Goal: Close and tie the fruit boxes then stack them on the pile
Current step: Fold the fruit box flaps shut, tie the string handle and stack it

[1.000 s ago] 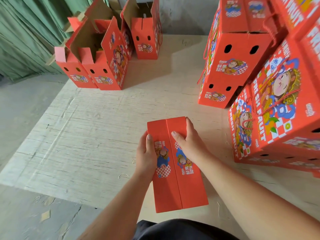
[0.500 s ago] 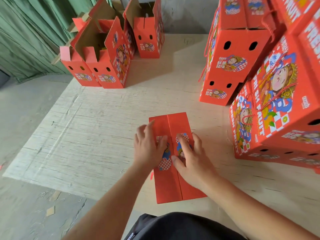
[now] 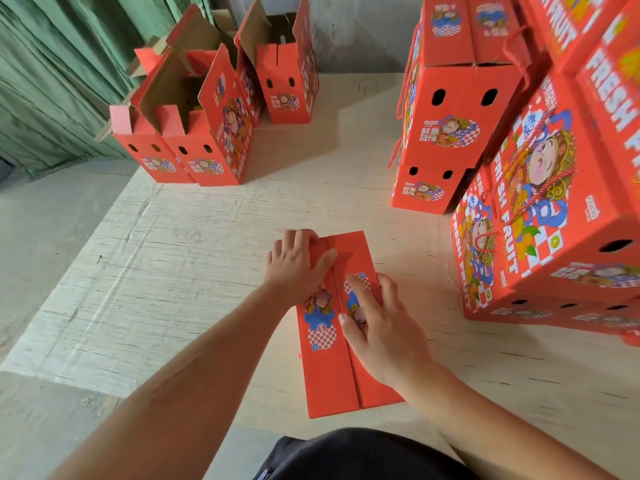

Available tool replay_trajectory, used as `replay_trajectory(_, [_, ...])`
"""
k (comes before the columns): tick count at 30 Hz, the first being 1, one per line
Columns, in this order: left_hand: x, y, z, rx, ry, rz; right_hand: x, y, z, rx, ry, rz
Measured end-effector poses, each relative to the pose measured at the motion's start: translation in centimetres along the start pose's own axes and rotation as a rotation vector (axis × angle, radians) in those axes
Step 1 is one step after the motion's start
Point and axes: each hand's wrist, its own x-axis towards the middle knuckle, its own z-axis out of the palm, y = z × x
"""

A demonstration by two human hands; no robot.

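Forearms [image 3: 194,372] bare, unsleeved; dark garment [image 3: 346,455] at the waist.

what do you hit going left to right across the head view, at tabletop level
green curtain → open boxes → left hand → closed box under the hands → right hand → pile of closed boxes

Three open boxes [image 3: 194,133] stand at the upper left of the frame. One closed box [image 3: 346,341] lies at centre. At least four closed boxes [image 3: 519,168] stack at right.
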Motion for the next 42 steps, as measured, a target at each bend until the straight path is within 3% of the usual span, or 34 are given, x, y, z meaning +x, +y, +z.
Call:
replay_trajectory(4, [-4.8, 0.0, 2.4, -0.36, 0.159, -0.028, -0.1, -0.3, 0.0, 0.02, -0.039, 0.018])
replay_trajectory(7, [-7.3, -0.7, 3.5, -0.568, 0.15, -0.137, 0.2, -0.1, -0.1, 0.068, -0.116, 0.02])
replay_trajectory(13, [-7.3, -1.0, 3.9, -0.679, 0.147, -0.224, 2.5, 1.6, -0.8, 0.431, -0.382, 0.16])
replay_trajectory(18, [-7.7, -1.0, 3.9, -0.806, 0.166, -0.23, 2.4, 0.9, -0.2, 0.417, -0.35, 0.179])
replay_trajectory(25, [-7.5, -0.1, 3.4, -0.81, 0.138, -0.255, 2.4, 0.8, -1.1, 0.484, -0.337, 0.167])
replay_trajectory(27, [-7.5, 0.4, 3.3, -0.858, 0.138, -0.282, 2.8, 0.1, -1.3, 0.366, -0.162, 0.101])
replay_trajectory(29, [-7.5, 0.9, 3.3, -0.842, 0.132, -0.287, 3.6, -0.8, -1.2, 0.074, 0.002, -0.008])
replay_trajectory(32, [-7.6, 1.0, 3.3, -0.866, 0.127, -0.32, 4.3, -1.6, -0.4, -0.154, -0.024, -0.096])
replay_trajectory(36, [-8.1, 1.1, 3.2, -1.037, 0.148, -0.409, 4.7, -1.3, 0.5, -0.25, -0.015, -0.076])
replay_trajectory(42, [-8.5, 1.5, 2.6, -1.111, 0.147, -0.441, 6.2, -1.3, -0.3, -0.271, 0.069, -0.139])
